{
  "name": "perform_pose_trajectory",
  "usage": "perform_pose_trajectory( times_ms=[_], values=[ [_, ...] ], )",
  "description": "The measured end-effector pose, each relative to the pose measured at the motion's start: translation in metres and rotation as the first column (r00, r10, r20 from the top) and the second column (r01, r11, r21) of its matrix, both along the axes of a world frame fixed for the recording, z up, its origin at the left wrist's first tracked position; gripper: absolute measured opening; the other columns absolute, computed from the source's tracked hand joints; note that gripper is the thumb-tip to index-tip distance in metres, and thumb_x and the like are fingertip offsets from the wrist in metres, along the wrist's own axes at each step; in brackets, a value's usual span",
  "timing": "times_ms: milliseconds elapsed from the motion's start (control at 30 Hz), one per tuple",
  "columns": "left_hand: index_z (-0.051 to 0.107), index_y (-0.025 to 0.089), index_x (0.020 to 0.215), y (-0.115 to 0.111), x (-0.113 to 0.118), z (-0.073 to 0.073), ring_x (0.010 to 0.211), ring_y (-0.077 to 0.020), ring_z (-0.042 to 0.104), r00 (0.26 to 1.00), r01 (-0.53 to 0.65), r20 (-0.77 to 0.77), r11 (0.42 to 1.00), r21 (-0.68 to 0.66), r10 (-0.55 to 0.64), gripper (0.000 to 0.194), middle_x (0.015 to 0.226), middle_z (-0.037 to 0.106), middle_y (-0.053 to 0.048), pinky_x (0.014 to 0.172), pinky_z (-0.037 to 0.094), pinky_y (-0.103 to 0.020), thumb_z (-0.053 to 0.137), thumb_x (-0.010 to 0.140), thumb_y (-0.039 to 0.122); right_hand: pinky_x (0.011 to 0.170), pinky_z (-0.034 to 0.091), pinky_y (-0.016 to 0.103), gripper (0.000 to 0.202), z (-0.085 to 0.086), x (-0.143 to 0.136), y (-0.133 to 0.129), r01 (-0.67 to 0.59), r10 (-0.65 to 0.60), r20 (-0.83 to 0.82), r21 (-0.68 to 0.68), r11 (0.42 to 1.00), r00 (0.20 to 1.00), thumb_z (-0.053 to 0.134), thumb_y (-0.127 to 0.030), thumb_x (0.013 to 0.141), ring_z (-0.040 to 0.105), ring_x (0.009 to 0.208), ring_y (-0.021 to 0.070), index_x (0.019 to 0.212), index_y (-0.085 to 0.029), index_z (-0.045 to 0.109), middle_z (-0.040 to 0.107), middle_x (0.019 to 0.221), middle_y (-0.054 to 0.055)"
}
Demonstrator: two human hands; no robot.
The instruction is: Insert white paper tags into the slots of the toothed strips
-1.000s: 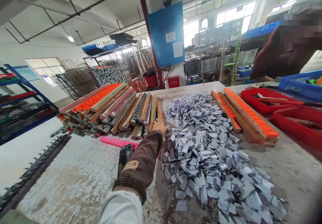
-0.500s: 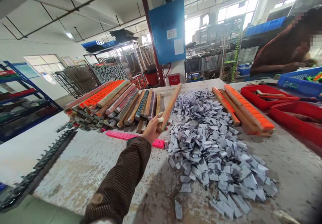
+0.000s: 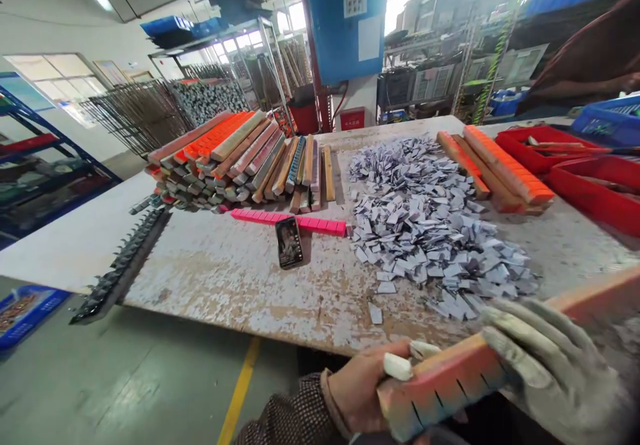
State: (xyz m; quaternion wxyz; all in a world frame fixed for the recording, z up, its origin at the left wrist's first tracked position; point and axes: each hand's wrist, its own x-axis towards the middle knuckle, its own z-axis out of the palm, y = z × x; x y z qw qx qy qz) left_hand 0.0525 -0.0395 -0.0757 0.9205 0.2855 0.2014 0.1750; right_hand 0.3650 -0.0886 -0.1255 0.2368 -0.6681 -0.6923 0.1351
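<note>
A wooden bar (image 3: pixel 450 386) with thin slots along one side and faded orange and blue-green colour lies slantwise across the lower right. Its near end is in my left hand (image 3: pixel 357 385), closed around it, with white covers on some fingertips. My right hand (image 3: pixel 555 358), in a pale work glove, wraps the bar farther along. Just beyond, a heap of small grey-white flat pieces (image 3: pixel 425 225) covers the table (image 3: pixel 220 285). To the left of that heap lie a pink slotted bar (image 3: pixel 323 225) and a phone (image 3: pixel 289 243).
Stacked bars (image 3: pixel 240 158), some orange, stand at the back left. A dark toothed strip (image 3: pixel 125 258) lies along the left edge. Orange bars (image 3: pixel 507 165), red bins (image 3: pixel 595 181) and a blue crate (image 3: pixel 607 123) are at right. A co-worker's sleeve (image 3: pixel 580 58) shows behind.
The bar in my left hand has come from the back middle of the table to the near right. My gloved right hand is now in view and on it. The view has tilted down.
</note>
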Motion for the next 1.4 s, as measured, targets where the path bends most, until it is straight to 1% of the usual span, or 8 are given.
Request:
perform_pose_trajectory(
  times_ms=[133,233,333,467,533,833,1100,1400],
  values=[
    [0.074,0.012,0.107,-0.01,-0.002,-0.001,0.098,-0.0271,0.07,0.992,-0.057,-0.102,0.985,0.161,0.074,0.044,0.101,0.074,-0.013,0.094,0.052,-0.038,0.068,0.081,0.047,0.106,0.049,0.056,0.064,0.022,-0.009,0.004,-0.411,0.268,0.359,0.416,0.811,0.894,0.06,-0.018,0.081,0.059,0.126,0.0304,0.139,-0.046,0.058,0.064,0.128,0.007],
    [0.072,0.013,0.113,-0.011,-0.016,0.013,0.105,-0.0258,0.067,0.943,-0.134,-0.199,0.855,0.501,0.265,0.043,0.108,0.073,-0.012,0.099,0.049,-0.039,0.06,0.094,0.05,0.094,0.055,0.052,0.057,0.035,-0.012,0.01,-0.568,0.368,0.494,0.35,0.745,0.788,0.057,-0.015,0.08,0.063,0.114,0.0329,0.135,-0.029,0.063,0.066,0.127,0.01],
    [0.067,0.016,0.118,-0.014,-0.03,0.016,0.101,-0.0234,0.067,0.8,-0.18,-0.221,0.575,0.798,0.557,0.038,0.109,0.072,-0.012,0.093,0.052,-0.038,0.048,0.103,0.045,0.095,0.054,0.05,0.057,0.04,-0.014,0.02,-0.56,0.411,0.466,0.242,0.793,0.784,0.053,-0.01,0.078,0.061,0.117,0.032,0.132,-0.024,0.063,0.064,0.13,0.011],
    [0.064,0.019,0.121,-0.017,-0.03,-0.003,0.106,-0.0268,0.063,0.735,0.165,-0.182,0.087,0.982,0.653,0.031,0.115,0.07,-0.011,0.094,0.054,-0.043,0.066,0.09,0.021,0.097,0.054,0.051,0.059,0.041,-0.02,0.034,-0.481,0.367,0.418,0.208,0.852,0.831,0.055,-0.008,0.072,0.06,0.116,0.0328,0.129,-0.02,0.063,0.064,0.125,0.012],
    [0.06,0.02,0.126,-0.017,-0.023,-0.014,0.108,-0.0269,0.062,0.715,0.257,-0.155,-0.051,0.965,0.681,0.038,0.118,0.069,-0.011,0.094,0.055,-0.044,0.066,0.088,0.014,0.1,0.052,0.053,0.058,0.043,-0.023,0.038,-0.456,0.347,0.398,0.219,0.863,0.849,0.057,-0.008,0.073,0.058,0.119,0.0338,0.13,-0.017,0.061,0.063,0.127,0.014],
    [0.062,0.02,0.114,-0.01,0.01,-0.023,0.09,-0.026,0.066,0.669,0.299,-0.11,-0.13,0.945,0.735,0.029,0.102,0.073,-0.007,0.083,0.054,-0.044,0.072,0.09,0.033,0.102,0.049,0.052,0.04,0.043,-0.029,0.034,-0.472,0.386,0.322,0.26,0.842,0.865,0.072,-0.033,0.089,0.06,0.116,0.0316,0.127,-0.023,0.063,0.064,0.125,0.012],
    [0.059,0.018,0.118,0.071,0.004,0.013,0.109,-0.0308,0.062,0.373,0.638,-0.412,0.092,0.764,0.831,0.025,0.114,0.068,-0.012,0.097,0.05,-0.046,0.063,0.094,0.023,0.104,0.049,0.057,0.043,0.051,-0.033,0.043,-0.421,0.358,0.251,0.282,0.862,0.9,0.067,-0.017,0.078,0.055,0.126,0.0359,0.12,-0.022,0.069,0.061,0.128,0.015],
    [0.06,0.017,0.1,0.103,0.026,0.011,0.095,-0.0267,0.064,0.516,0.603,-0.497,0.116,0.789,0.698,0.018,0.103,0.065,-0.011,0.086,0.051,-0.039,0.06,0.084,0.007,0.109,0.046,0.061,0.057,0.053,-0.02,0.037,-0.402,0.345,0.245,0.246,0.882,0.906,0.061,-0.007,0.068,0.046,0.138,0.0375,0.122,-0.025,0.067,0.057,0.135,0.013]
  ],
)
